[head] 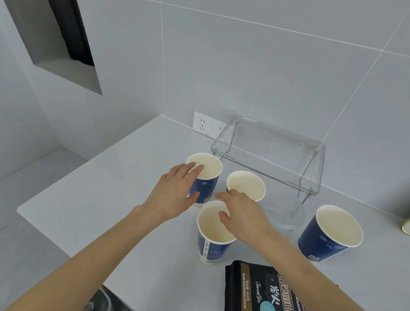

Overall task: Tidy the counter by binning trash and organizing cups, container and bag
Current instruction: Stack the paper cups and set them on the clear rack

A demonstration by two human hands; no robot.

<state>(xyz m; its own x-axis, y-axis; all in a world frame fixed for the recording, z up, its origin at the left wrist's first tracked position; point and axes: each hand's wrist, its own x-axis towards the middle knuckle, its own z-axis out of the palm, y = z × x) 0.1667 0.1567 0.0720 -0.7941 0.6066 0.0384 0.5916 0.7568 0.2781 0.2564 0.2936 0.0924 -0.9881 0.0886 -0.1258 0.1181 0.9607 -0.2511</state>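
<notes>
Gathering cups, none stacked: left hand (175, 193) fingers wrapped on 11 o'clock paper cup (204, 178); right hand (245, 215) spread, empty, over centre cup (213, 231); coffee bag (267, 304), clear container (269, 153) unplaced.

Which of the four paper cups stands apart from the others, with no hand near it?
The cup on the far right; the other three cluster together under the two hands.

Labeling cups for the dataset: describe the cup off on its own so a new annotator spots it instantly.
Start at the clear plastic rack against the tiled wall, then drop to the counter at its right end. The blue paper cup there stands upright and empty. Unlike the three clustered cups to its left, no hand is near it.
</notes>
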